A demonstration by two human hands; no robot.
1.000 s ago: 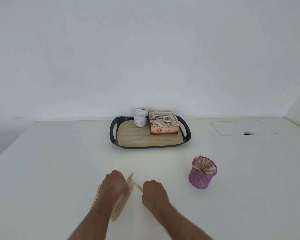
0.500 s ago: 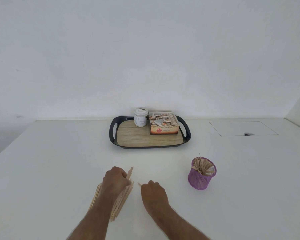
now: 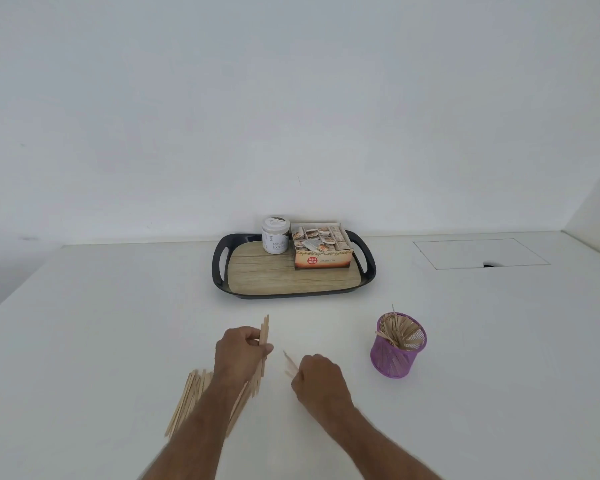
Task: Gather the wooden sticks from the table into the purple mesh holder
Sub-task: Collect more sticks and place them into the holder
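A pile of wooden sticks (image 3: 187, 396) lies on the white table (image 3: 101, 323), partly hidden under my left forearm. My left hand (image 3: 239, 351) is closed around a few sticks (image 3: 264, 332) that stand nearly upright above the pile. Just to its right, my right hand (image 3: 317, 377) pinches a stick or two (image 3: 289, 363) whose tips point up and left. The purple mesh holder (image 3: 397, 351) stands to the right of both hands, upright, with several sticks inside it.
A black-rimmed tray (image 3: 222, 268) with a wood-look base sits at the back, carrying a white jar (image 3: 275, 234) and an open box of sachets (image 3: 321, 249). A rectangular hatch (image 3: 478, 252) is set into the table at the far right.
My left hand has lifted a few sticks off the pile and turned them more upright. My right hand has stayed beside it, holding its sticks.
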